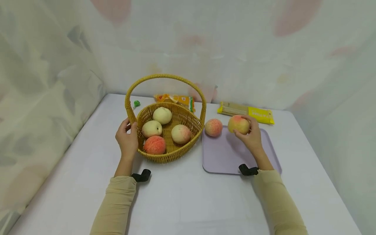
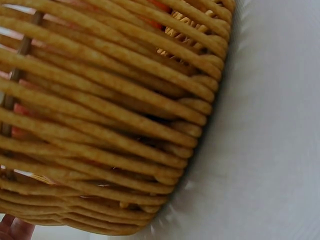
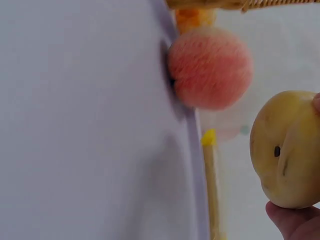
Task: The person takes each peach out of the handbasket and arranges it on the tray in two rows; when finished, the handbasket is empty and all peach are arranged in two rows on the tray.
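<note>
My left hand (image 1: 128, 138) grips the left rim of a woven basket (image 1: 167, 159), near the foot of its tall arched handle (image 1: 164, 76). Several peaches lie inside, among them a red one (image 1: 154, 145) at the front and a pale one (image 1: 162, 115) at the back. Above a lilac tray (image 1: 220, 160), my right hand (image 1: 252, 135) holds a yellow and pink peach (image 1: 238, 124) between thumb and fingers. One pinkish-red peach (image 3: 210, 67) sits at the tray's back left corner, beside the basket. The basket's woven side (image 2: 100, 110) fills most of the left wrist view.
Behind the tray lies a yellow packet (image 1: 246, 112) that looks like dry noodles. An orange packet (image 1: 180, 99) is partly hidden behind the basket. A small green object (image 1: 136, 103) lies at the back left. Patterned cloth walls enclose the white table (image 1: 182, 202).
</note>
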